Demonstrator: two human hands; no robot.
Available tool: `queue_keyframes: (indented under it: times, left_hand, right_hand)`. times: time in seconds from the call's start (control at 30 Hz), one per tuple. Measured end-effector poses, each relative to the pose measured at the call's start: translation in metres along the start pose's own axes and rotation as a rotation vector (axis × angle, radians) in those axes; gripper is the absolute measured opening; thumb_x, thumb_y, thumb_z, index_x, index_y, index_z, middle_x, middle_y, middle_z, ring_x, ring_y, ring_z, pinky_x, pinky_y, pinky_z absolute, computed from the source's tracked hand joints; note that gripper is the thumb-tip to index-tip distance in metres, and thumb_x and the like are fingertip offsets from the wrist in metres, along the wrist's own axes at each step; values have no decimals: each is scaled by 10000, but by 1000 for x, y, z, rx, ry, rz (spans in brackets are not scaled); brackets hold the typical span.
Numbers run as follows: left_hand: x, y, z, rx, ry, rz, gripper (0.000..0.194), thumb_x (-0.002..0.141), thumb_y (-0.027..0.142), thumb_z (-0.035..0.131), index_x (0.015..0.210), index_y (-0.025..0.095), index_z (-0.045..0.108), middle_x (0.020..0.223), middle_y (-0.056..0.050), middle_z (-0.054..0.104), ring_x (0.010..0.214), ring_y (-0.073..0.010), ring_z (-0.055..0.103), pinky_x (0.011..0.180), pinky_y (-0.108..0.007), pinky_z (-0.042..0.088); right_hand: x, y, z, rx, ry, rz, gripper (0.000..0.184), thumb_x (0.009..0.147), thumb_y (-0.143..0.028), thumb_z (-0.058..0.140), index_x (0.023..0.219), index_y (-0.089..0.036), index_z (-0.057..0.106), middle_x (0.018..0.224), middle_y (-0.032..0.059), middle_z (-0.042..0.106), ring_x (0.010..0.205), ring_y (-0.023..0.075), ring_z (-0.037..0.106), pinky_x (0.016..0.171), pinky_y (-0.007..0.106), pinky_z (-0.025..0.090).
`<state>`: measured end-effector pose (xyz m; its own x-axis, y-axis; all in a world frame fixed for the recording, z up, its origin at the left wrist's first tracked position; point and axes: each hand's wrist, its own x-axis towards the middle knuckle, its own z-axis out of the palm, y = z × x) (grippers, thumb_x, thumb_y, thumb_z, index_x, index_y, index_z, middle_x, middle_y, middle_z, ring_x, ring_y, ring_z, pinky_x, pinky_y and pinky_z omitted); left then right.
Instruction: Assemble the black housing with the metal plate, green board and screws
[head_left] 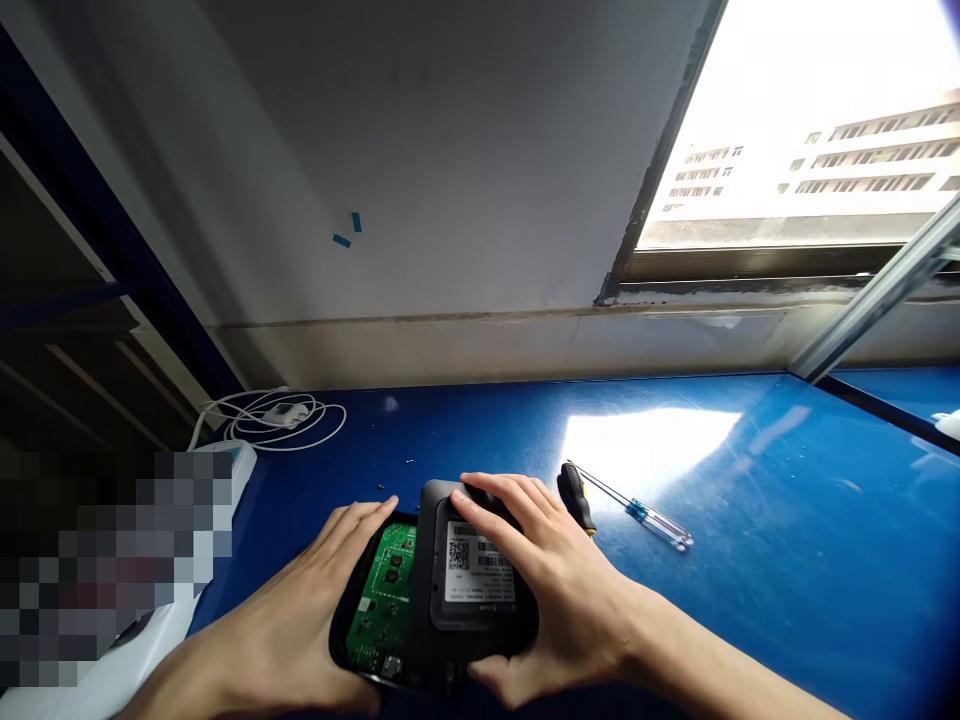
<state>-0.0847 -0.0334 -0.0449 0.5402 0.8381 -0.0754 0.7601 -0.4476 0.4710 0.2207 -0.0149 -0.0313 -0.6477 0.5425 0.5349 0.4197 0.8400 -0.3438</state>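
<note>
My left hand (311, 590) grips the left side of a black casing, its thumb below and fingers along the top edge. Inside that casing lies a green circuit board (386, 590). My right hand (566, 575) is wrapped around a black cover (429, 540) bearing a white label (476, 585) with a QR code and barcodes. The cover overlaps the right part of the board and hides it. Whether cover and casing are joined underneath I cannot tell.
Right of my hands lie a black-and-yellow screwdriver (576, 495) and a clear-handled screwdriver (660, 525) on the blue table (787, 560). Small screws (409, 461) lie behind the casing. A coiled white cable (330, 440) and a white device (217, 540), partly pixelated, are at left.
</note>
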Motion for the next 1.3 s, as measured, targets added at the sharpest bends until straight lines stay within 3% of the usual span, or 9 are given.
queue_keyframes:
  times: [0.1,0.3,0.43,0.6,0.8,0.97,1.17,1.3]
  left_hand:
    - [11,8,10,37,29,-3,1427,557,434,960,1667,325,71,1696,-188,261,1562,-520,115,1185,-775,215]
    - [30,29,28,7,109,-1,1546,574,587,939,1655,244,-113,1692,-301,155,1535,-580,141,1141,-822,274]
    - [35,29,40,-6,176,-5,1593,540,630,947,1643,268,-144,1677,-286,194,1526,-579,188,1130,-805,337]
    - [34,18,52,-32,248,8,1567,513,680,940,1646,316,-79,1671,-237,230,1527,-560,205,1146,-813,306]
    - [33,17,52,-74,220,-14,1496,539,611,952,1652,338,-10,1696,-196,208,1549,-536,165,1160,-789,316]
    - [34,23,47,-83,200,1,1465,550,650,932,1650,318,24,1656,-205,275,1535,-519,218,1166,-779,315]
    - [35,33,35,-111,166,1,1404,529,691,920,1637,258,177,1576,-205,383,1487,-504,310,1163,-753,344]
    - [35,36,26,-151,138,31,1200,646,712,854,1606,239,311,1549,-197,421,1460,-464,371,1168,-701,375]
  right_hand:
    - [0,1,1,-1,-44,10,1139,605,-520,809,1572,-163,327,1518,223,455,1359,384,470,1131,576,403]
    - [1,4,0,19,-195,147,1147,546,-556,829,1542,-135,446,1525,222,475,1358,403,470,1146,580,406]
    - [1,8,-2,46,-265,213,1107,534,-520,844,1519,-151,496,1499,195,515,1303,386,504,1126,562,432]
    - [1,9,-4,73,-277,205,1120,536,-544,849,1528,-175,483,1495,171,518,1285,375,503,1110,556,447]
    - [5,7,-7,70,-306,239,1096,555,-577,845,1515,-168,507,1487,176,527,1288,383,503,1116,579,439]
    - [9,5,-9,83,-340,266,1089,560,-564,849,1520,-172,515,1509,171,524,1333,383,486,1132,562,444]
    - [11,3,-12,67,-402,300,1099,566,-502,865,1546,-173,489,1557,171,500,1378,393,479,1159,581,428]
    - [12,1,-14,53,-421,316,1096,590,-501,863,1560,-177,467,1593,171,474,1415,410,466,1166,604,425]
